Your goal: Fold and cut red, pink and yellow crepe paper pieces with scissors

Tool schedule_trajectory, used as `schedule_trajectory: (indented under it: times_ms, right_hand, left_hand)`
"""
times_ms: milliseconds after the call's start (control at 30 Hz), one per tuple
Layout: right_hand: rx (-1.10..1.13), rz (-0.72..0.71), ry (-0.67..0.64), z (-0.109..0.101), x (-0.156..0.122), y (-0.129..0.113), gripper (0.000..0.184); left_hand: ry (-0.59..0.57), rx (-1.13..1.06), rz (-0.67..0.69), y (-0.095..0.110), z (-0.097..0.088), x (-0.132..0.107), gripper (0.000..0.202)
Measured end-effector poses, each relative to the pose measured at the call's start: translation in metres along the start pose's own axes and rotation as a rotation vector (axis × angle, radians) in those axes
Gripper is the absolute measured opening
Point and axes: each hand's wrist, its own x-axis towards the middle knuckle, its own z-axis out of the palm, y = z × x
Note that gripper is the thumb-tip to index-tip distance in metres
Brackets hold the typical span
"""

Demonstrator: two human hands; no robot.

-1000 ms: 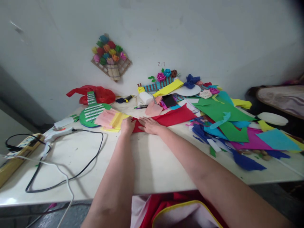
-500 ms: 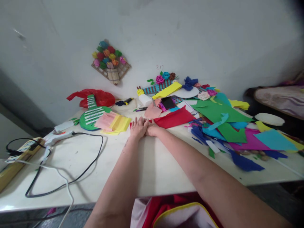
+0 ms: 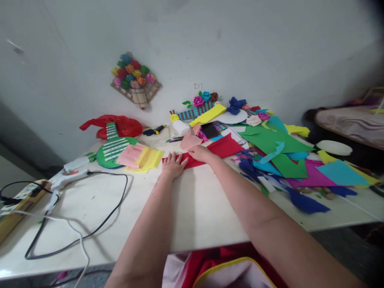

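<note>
item: red paper (image 3: 225,147), one long strip, wider at its far right end, lying on the worktop (image 3: 195,200) just right of the yellow and pink sheets (image 3: 141,157).
change: half a second ago my hands lay side by side at its left end; now they have parted.
left hand (image 3: 173,165): flat on the strip's left end, fingers spread.
right hand (image 3: 201,153): flat further along it, fingers straight and close together.
writing: pencilled number (image 3: 197,86) on the wall (image 3: 270,48), reading 217.

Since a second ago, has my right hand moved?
Yes: the right hand slid rightward along the red paper, farther from the yellow sheets.
</note>
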Motion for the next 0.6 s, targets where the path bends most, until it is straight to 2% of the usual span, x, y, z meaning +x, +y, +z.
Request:
schedule_trajectory:
  times_ms: [67,133,433,533,600]
  right_hand:
    - [-0.041,0.035,0.119,0.002,0.003,0.002,0.035]
    - [-0.058,0.051,0.148,0.007,0.008,-0.001,0.038]
    - [-0.018,0.241,-0.088,0.025,0.033,-0.035,0.067]
    - [-0.055,0.275,-0.076,0.029,0.039,-0.035,0.067]
    - [-0.052,0.263,0.006,0.028,0.042,-0.032,0.063]
  left_hand:
    - [-0.031,0.022,-0.059,0.002,-0.001,0.000,0.065]
    - [-0.045,0.040,-0.080,0.004,-0.001,0.000,0.069]
    - [-0.029,0.085,-0.030,0.003,-0.001,-0.003,0.066]
    - [-0.039,0.070,-0.029,0.003,-0.002,-0.002,0.066]
    - [-0.051,0.064,-0.031,0.003,-0.002,-0.002,0.065]
